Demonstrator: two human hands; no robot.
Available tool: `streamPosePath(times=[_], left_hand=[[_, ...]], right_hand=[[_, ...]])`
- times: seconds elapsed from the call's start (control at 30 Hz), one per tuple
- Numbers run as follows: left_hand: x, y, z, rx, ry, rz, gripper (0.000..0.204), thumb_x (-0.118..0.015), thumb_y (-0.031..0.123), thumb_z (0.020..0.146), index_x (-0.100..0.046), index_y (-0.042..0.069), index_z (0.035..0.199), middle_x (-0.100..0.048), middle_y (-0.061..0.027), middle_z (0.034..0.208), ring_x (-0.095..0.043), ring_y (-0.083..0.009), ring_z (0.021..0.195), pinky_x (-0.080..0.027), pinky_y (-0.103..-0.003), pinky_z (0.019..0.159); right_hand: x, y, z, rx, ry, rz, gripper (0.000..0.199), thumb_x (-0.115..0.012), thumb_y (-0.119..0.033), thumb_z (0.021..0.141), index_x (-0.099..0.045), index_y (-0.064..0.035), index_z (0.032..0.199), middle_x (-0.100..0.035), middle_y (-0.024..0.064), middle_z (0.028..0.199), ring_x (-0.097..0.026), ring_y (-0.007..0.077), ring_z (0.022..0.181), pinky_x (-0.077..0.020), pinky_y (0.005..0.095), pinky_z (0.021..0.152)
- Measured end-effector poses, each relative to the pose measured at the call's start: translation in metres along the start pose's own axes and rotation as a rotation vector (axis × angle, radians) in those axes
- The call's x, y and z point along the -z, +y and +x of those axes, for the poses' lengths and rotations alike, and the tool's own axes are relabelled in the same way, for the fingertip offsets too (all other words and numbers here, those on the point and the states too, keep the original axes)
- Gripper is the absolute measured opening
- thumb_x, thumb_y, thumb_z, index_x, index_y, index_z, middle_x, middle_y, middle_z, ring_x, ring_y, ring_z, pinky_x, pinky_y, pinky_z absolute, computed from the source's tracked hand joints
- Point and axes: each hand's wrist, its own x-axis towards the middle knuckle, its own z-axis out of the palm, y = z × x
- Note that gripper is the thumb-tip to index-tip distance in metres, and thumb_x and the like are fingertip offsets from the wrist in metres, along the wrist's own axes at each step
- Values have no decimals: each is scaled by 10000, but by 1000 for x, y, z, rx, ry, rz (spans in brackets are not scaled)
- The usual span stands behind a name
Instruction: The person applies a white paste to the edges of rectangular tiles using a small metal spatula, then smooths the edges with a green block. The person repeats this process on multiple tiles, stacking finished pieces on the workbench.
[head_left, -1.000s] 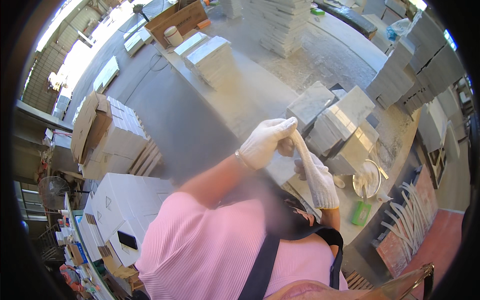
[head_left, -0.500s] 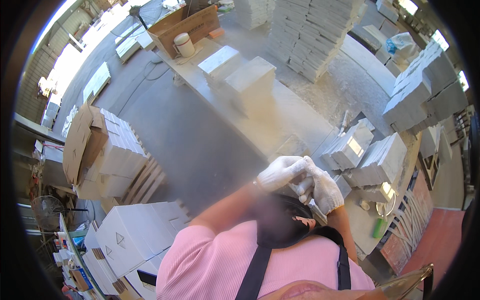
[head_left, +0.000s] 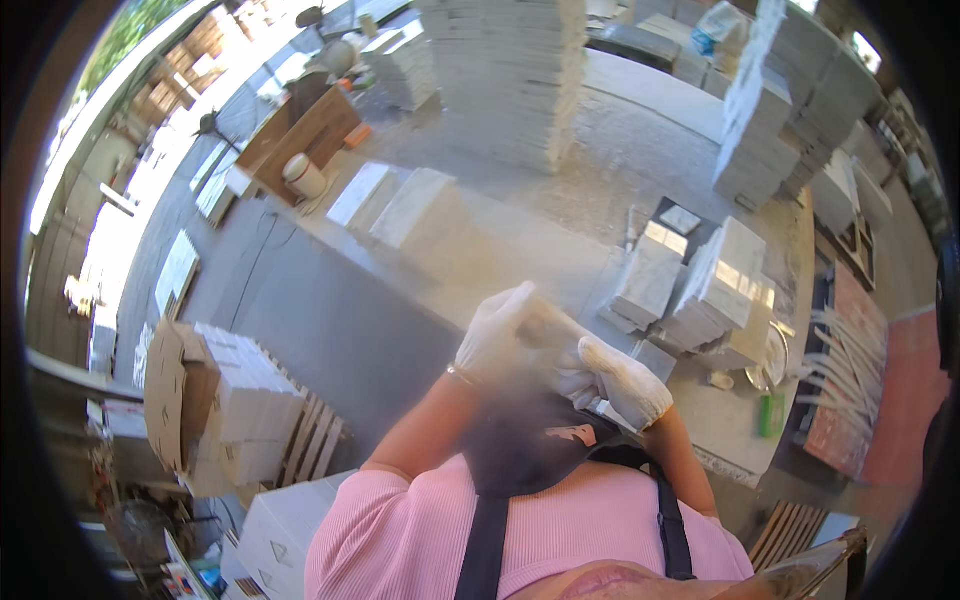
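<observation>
Head view: left hand (head_left: 500, 345) tugs right hand's glove (head_left: 625, 380).

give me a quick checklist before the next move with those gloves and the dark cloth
1. Left hand gloved: ok.
2. Right hand gloved: ok.
3. Hands together above the dark cloth: ok.
4. Either hand gripping the cloth: cannot tell, blurred.
5. Apron straps on both shoulders: ok.
6. Tiles on the bench out of the hands' way: ok.

Both gloved hands, left hand (head_left: 497, 345) and right hand (head_left: 622, 382), meet raised together.
</observation>
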Motion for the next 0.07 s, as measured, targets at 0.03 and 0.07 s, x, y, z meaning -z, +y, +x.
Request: streamPosePath(times=[0.03, 0.07], left_hand=[[-7, 1, 5, 63, -39, -20, 447, -500, 395, 1059, -700, 21, 916, -677, -52, 737, -593, -131, 634, -452, -270, 626], [-23, -1, 19, 88, -155, 1, 447, -500, 395, 1059, -700, 21, 916, -677, -52, 737, -593, -131, 634, -452, -270, 626]], right_hand=[[3, -3, -7, 59, -5, -27, 622, -618, -431, 999, -435, -153, 1524, -645, 31, 1221, -632, 164, 957, -497, 306, 748], [7, -7, -17, 121, -2, -55, 657, -611, -457, 996, -387, -234, 1573, -634, 55, 1289, -628, 172, 990, -499, 316, 776]])
